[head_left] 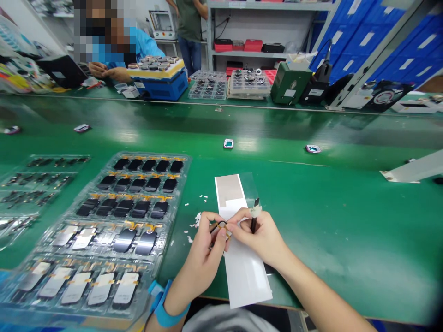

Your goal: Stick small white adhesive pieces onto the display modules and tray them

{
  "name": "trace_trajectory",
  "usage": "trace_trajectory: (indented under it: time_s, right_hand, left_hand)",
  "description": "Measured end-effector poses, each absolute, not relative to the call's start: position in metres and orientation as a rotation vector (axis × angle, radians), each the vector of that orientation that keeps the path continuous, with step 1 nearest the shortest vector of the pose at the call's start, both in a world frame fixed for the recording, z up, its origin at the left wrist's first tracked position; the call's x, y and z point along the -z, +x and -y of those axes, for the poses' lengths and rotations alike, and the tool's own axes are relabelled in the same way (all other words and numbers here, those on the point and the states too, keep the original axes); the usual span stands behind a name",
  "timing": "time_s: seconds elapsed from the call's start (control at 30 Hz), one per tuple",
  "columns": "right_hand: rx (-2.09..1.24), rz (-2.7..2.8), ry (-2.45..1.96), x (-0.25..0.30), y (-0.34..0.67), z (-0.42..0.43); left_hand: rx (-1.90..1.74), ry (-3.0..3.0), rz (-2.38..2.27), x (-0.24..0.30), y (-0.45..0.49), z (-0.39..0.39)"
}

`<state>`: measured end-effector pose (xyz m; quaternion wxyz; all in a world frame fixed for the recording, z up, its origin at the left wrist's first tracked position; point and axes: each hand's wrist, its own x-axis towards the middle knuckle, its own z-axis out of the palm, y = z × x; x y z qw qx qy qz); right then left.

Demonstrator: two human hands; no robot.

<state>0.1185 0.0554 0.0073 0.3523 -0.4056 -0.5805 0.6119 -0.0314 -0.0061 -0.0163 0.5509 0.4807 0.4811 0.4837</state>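
Plastic trays of screens cover the green desk at 9 o'clock. A co-worker's hand lies near a blue machine at 11 o'clock; a green case sits at 1 o'clock.

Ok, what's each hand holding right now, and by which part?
Left hand pinches a small dark part with amber flex by its edge. Right hand grips the shaft of a slim dark tool, below a white wrap.

I count one left hand and one right hand at the near edge, twenty-five display panels in one clear tray, five rows of five, four small frames on the tabletop, one seated co-worker and one standing co-worker.
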Motion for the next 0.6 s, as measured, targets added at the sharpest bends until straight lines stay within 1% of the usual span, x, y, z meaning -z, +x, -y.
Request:
trace_trajectory:
  time_s: [0.5, 0.6]
  right_hand:
    - [-1.632, 1.500, -1.047, -0.003, 0.120, -0.057]
    - [-1.481, 1.468, -1.045, -0.006, 0.130, -0.062]
  left_hand:
    - [-1.110, 1.146, -1.142, 0.015, -0.031, 0.003]
    - [-1.101, 1.218, -1.189, 0.011, -0.033, 0.003]
